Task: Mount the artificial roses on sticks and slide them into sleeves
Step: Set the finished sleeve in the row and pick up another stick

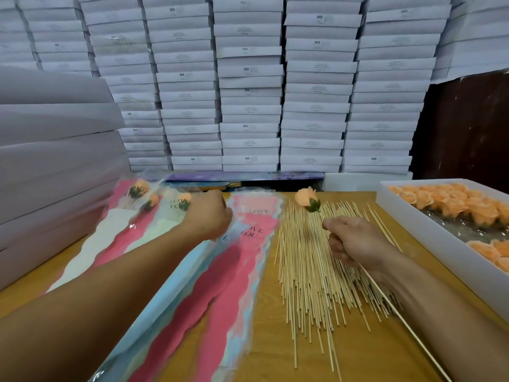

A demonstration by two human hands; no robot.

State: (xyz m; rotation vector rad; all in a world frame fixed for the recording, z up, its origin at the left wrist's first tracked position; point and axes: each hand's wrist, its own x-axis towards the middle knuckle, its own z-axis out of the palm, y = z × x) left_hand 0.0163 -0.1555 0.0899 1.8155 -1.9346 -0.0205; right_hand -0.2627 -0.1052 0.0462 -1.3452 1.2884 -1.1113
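Observation:
My right hand (349, 241) grips a thin wooden stick (399, 318) that carries an orange artificial rose (307, 199) at its far end, above a spread pile of loose sticks (311, 271). My left hand (209, 216) rests with curled fingers on the top of a stack of pink and blue "LOVE YOU" sleeves (220, 285); whether it pinches a sleeve is hidden. To the left lie several sleeved roses (143, 198) in pink and white sleeves.
A white tray (413, 224) of orange rose heads stands at the right on the yellow table (275, 354). Stacked white boxes (248, 92) form a wall behind, and a pile of large grey sheets (55, 161) rises at the left.

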